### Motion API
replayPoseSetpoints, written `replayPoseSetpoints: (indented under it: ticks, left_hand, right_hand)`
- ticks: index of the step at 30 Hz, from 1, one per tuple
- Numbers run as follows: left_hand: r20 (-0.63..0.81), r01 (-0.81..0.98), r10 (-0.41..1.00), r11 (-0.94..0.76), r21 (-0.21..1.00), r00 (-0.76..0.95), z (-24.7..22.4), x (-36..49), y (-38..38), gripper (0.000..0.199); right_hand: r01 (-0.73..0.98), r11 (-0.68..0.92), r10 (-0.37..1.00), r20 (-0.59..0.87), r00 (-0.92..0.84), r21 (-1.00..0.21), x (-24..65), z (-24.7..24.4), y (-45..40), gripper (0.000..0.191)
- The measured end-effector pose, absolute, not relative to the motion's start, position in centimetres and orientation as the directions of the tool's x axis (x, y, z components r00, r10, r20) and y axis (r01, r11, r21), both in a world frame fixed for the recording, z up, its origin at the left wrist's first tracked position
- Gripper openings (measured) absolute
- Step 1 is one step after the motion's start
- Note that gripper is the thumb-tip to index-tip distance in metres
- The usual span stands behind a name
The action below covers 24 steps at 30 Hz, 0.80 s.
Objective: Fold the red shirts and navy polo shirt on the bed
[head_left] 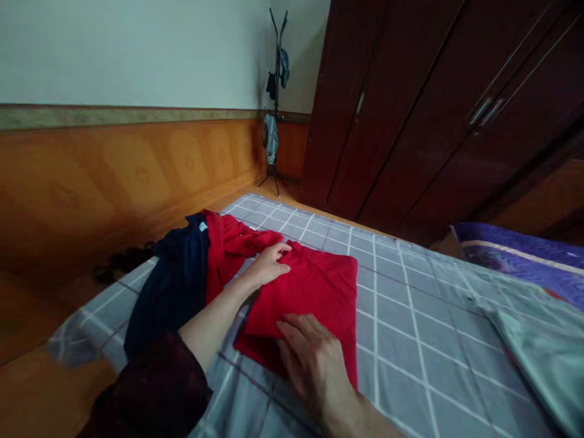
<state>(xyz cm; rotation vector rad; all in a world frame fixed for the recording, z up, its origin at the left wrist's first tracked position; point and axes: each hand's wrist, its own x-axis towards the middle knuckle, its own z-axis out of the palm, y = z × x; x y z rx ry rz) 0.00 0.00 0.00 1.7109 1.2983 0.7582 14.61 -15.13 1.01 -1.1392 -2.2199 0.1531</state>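
Note:
A folded red garment [314,280] lies on the grey checked sheet in the middle of the view. My left hand [268,266] rests at its far left corner, thumb and fingers apart. At the near edge, my right hand [314,359] has its fingers over the top layer and its thumb below, gripping the edge of the fold. A darker lower layer shows under that edge. Left of my left hand lie a crumpled red cloth [228,240] and a dark navy garment [171,280] with a small white label, heaped together.
The checked sheet [392,292] covers the bed. On the right are a pale grey-green cloth [542,347] and a purple patterned bundle [520,246]. A coat stand [276,91] with hung items is in the far corner, beside a dark red wardrobe [387,103].

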Motion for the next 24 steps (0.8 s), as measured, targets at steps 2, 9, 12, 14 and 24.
replayPoseSetpoints:
  ticks: [2,9,12,14,24]
  left_hand:
    - [-0.045,0.466,0.959,-0.096,0.88,0.281,-0.6,-0.1,0.0,0.048]
    - [-0.026,0.542,0.956,-0.142,0.828,0.291,-1.2,-0.1,0.3,0.048]
    - [0.007,0.587,0.955,-0.187,0.788,0.295,0.5,-0.8,-0.2,0.049]
    - [0.03,0.622,0.958,-0.209,0.754,0.286,2.2,-1.4,-1.3,0.046]
    - [-0.45,0.264,0.8,0.369,0.891,0.397,3.0,-1.9,-9.6,0.076]
  right_hand:
    - [0.746,0.623,0.747,0.464,-0.476,-0.238,14.2,-0.7,-15.2,0.018]
    - [0.666,0.628,0.764,0.479,-0.432,-0.402,14.3,-0.9,-15.4,0.022]
    - [0.527,0.492,0.871,0.389,-0.301,-0.693,15.0,0.2,-14.7,0.024]
    - [0.417,0.342,0.937,0.272,-0.22,-0.842,15.4,0.4,-14.1,0.028]
    - [0.232,0.24,0.967,0.211,-0.143,-0.943,16.0,0.3,-13.6,0.033]
